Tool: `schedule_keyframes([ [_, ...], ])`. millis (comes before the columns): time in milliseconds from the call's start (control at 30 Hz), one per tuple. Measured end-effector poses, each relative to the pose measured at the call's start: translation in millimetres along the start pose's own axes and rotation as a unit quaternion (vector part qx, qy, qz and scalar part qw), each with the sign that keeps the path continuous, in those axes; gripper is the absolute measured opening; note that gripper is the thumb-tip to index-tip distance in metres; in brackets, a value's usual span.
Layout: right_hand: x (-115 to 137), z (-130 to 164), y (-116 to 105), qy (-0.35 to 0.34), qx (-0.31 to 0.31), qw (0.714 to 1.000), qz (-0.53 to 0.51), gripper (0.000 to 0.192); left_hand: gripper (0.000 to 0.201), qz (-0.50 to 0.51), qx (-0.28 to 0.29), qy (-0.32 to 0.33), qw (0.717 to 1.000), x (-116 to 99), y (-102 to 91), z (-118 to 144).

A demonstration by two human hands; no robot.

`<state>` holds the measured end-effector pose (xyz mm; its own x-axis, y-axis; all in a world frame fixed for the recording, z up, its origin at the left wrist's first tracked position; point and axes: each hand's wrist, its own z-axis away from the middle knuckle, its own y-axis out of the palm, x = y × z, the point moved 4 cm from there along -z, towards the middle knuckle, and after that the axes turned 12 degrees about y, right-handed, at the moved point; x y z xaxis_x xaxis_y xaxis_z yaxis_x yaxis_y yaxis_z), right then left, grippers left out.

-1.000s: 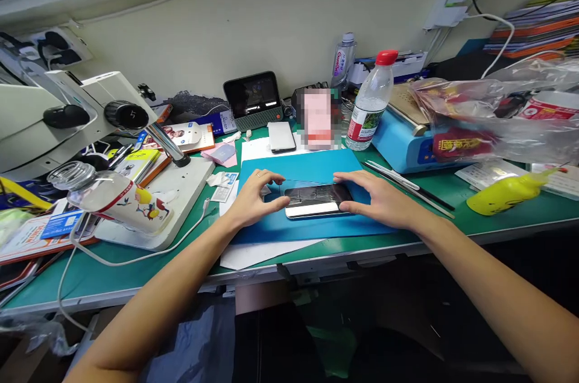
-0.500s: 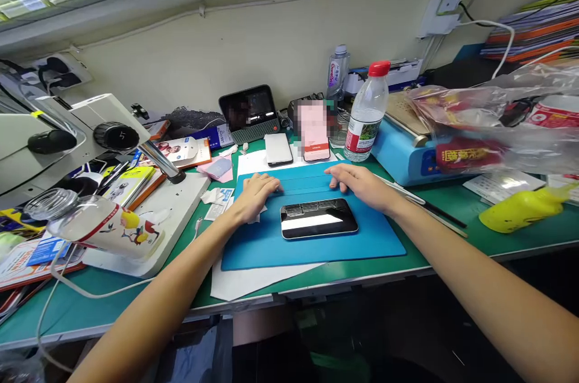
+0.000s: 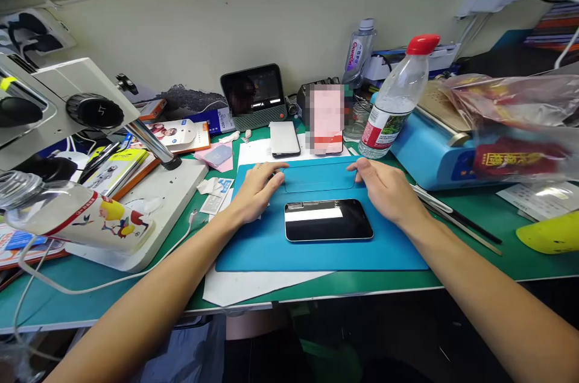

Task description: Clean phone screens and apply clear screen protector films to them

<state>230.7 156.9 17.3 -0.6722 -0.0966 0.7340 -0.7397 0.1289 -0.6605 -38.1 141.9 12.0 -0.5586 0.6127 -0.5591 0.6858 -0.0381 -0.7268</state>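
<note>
Left hand, right hand: fingers pinching left and right ends of clear sheet, just far side of black phone on blue mat. Uneven pinch could tip or drop sheet; stray fingers could smudge it.

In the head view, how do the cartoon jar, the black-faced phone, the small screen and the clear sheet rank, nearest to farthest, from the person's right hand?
From the right hand:
1. Clear sheet, at its fingertips.
2. Black-faced phone, to its left on the blue mat.
3. Small screen, toward the back, farther left.
4. Cartoon jar, far left.
</note>
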Motion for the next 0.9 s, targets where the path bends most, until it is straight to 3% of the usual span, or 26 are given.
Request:
schedule_keyframes([
  [133, -2.4, -0.6, 1.3, -0.001, -0.001, 1.000, 0.020, 0.061, 0.039, 0.029, -0.015, 0.002, 0.999, 3.8, 1.6, 1.2],
  [333, -0.9, 4.2, 2.3, -0.016, -0.006, 0.998, 0.057, 0.058, 0.043, -0.008, 0.001, 0.012, 1.000, -2.3, 1.5, 1.5],
  [533, -2.8, 8.4, -0.3, -0.057, -0.045, 0.994, 0.083, 0.055, 0.062, -0.030, 0.032, 0.033, 0.998, -2.1, 4.3, 3.0],
  [767, -3.8, 11.6, 0.1, -0.014, 0.000, 0.999, 0.045, 0.055, 0.063, -0.077, 0.043, 0.031, 0.996, -4.9, 0.8, 5.1],
  [900, -2.2, 13.1, -3.4, -0.006, -0.007, 1.000, 0.024, 0.055, 0.066, -0.135, 0.085, 0.050, 0.986, -11.9, -0.9, 3.6],
])
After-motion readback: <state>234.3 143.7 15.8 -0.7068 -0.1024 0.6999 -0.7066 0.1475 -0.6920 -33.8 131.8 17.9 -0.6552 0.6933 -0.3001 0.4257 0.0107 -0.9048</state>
